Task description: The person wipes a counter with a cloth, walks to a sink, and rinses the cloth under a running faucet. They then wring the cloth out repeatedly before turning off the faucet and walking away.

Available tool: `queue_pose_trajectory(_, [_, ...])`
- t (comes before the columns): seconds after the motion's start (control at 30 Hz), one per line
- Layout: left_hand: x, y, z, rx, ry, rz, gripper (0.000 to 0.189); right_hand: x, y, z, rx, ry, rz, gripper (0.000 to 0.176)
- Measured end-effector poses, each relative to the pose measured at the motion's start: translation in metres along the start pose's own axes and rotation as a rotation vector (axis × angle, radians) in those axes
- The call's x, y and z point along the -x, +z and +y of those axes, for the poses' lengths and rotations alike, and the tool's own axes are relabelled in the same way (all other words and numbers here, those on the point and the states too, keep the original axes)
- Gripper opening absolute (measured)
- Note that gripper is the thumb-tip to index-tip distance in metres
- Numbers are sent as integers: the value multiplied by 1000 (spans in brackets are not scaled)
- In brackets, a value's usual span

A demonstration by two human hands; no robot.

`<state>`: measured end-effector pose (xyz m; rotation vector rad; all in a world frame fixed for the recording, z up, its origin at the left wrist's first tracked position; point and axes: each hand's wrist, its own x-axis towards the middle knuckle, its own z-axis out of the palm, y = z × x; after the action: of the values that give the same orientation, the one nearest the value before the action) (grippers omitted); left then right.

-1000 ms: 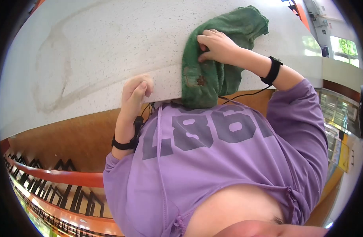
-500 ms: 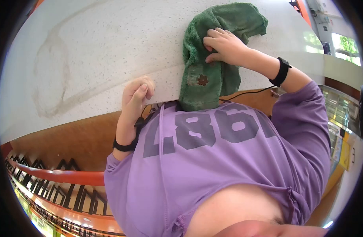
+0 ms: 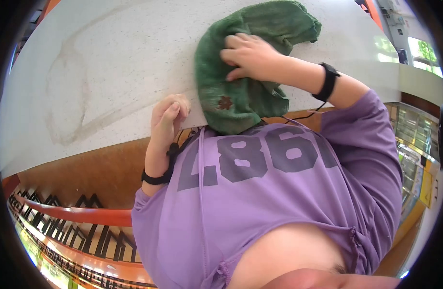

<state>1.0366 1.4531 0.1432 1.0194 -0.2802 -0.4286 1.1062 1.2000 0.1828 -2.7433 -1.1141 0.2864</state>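
A green cloth (image 3: 216,58) lies rumpled on the pale speckled table (image 3: 120,62), bearing a brown flower-shaped patch; its lower end reaches past the table edge beside the purple shirt. My right hand (image 3: 248,55) rests on top of the cloth, fingers curled into it and the thumb toward my body. The undersides of those fingers are hidden. My left hand (image 3: 169,113) is closed in a loose fist at the table's near edge, left of the cloth and apart from it, with no object visible in it.
A faint brown smear (image 3: 84,115) marks the table's left part. Below the edge at left are a brown panel (image 3: 91,173), a red rail (image 3: 81,214) and black metal frames. Shelves (image 3: 414,127) stand at the far right. A dark cord runs near my right forearm.
My right hand has moved left and slightly up, dragging the cloth with it. The cloth's lower part has shifted left and bunched differently, nearer to my left hand, which has barely moved.
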Motion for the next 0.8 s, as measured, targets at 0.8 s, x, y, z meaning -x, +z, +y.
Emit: queue_pose_trajectory(0.8, [3,-13,-5,56,-43,-42,27,140,-39,92,19,529,-439,33])
